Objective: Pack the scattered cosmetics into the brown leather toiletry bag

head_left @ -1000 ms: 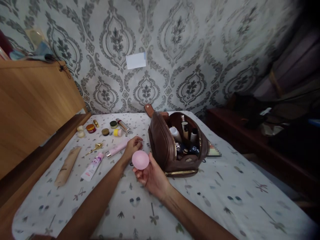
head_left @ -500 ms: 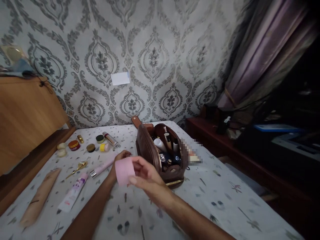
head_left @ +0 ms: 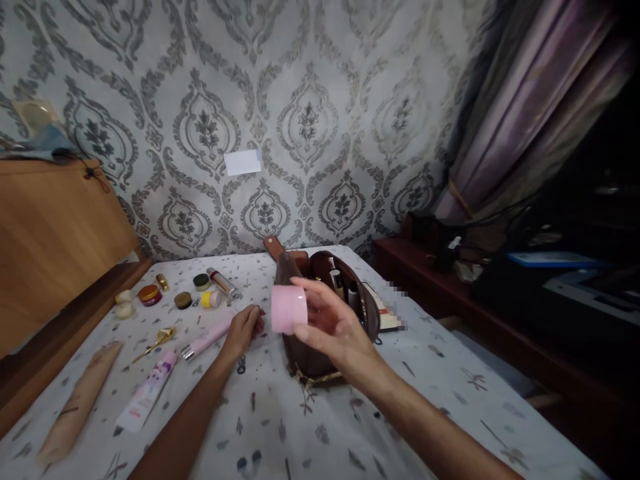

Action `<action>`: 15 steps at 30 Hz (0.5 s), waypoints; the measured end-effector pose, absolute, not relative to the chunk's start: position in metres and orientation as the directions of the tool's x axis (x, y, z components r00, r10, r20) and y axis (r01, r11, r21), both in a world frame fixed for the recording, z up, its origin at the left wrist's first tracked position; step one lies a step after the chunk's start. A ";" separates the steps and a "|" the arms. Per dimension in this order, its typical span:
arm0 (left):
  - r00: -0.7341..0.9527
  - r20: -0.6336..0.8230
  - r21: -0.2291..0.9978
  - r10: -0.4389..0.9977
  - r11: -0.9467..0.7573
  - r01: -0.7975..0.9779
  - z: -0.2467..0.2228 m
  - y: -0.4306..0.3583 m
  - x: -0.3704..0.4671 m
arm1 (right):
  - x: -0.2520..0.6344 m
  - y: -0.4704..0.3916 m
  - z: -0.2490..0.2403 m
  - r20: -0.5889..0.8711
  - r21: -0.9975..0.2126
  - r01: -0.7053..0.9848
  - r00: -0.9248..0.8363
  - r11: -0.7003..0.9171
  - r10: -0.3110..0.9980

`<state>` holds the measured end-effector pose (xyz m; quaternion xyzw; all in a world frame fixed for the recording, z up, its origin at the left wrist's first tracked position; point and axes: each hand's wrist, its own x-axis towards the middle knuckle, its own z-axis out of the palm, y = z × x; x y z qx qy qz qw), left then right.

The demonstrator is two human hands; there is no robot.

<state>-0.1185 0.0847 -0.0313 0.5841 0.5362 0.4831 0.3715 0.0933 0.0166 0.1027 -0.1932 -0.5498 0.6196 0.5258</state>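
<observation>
My right hand (head_left: 333, 327) grips a pink cosmetic jar (head_left: 289, 310) between thumb and fingers, held in the air in front of an opened brown cosmetic bag (head_left: 313, 360). Dark-capped and silver-capped bottles (head_left: 336, 279) stand inside the bag, partly covered by that hand. On the patterned cloth my left hand (head_left: 244, 330) rests with its fingers curled in, and nothing shows in it. Just left of it lies a pink tube with a silver cap (head_left: 207, 339). Nearer to me is a white and purple tube (head_left: 149, 392).
Several small jars, among them a red one with an orange lid (head_left: 149, 295), lie at the far left beside a silver tube (head_left: 223, 283). A golden clip (head_left: 159, 339) and a long beige pouch (head_left: 80, 403) are at left. A wooden headboard (head_left: 60, 240) borders that side.
My right hand has carried the pink jar rightward and slightly up, in front of the bag. The left hand now shows apart from the jar, resting on the cloth.
</observation>
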 end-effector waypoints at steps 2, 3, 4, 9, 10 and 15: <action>-0.038 0.175 0.954 0.984 -0.160 0.253 -0.031 0.085 -0.118 | 0.103 0.027 0.118 0.389 -0.879 -0.407 -0.309 0.249 0.868; -0.036 0.178 0.955 0.983 -0.163 0.247 -0.031 0.085 -0.117 | 0.108 0.034 0.126 0.418 -0.875 -0.379 -0.277 0.301 0.865; -0.033 0.179 0.956 0.983 -0.166 0.241 -0.031 0.085 -0.117 | 0.114 0.042 0.133 0.445 -0.871 -0.344 -0.253 0.350 0.859; -0.037 0.170 0.963 0.985 -0.158 0.217 -0.036 0.087 -0.116 | 0.138 0.093 0.157 0.508 -0.848 0.016 -0.258 0.529 0.822; -0.038 0.167 0.964 0.985 -0.155 0.214 -0.038 0.087 -0.117 | 0.140 0.104 0.158 0.516 -0.818 0.124 -0.273 0.561 0.812; -0.036 0.161 0.964 0.986 -0.149 0.222 -0.042 0.089 -0.118 | 0.142 0.147 0.159 0.394 -0.427 0.683 -0.449 0.593 0.802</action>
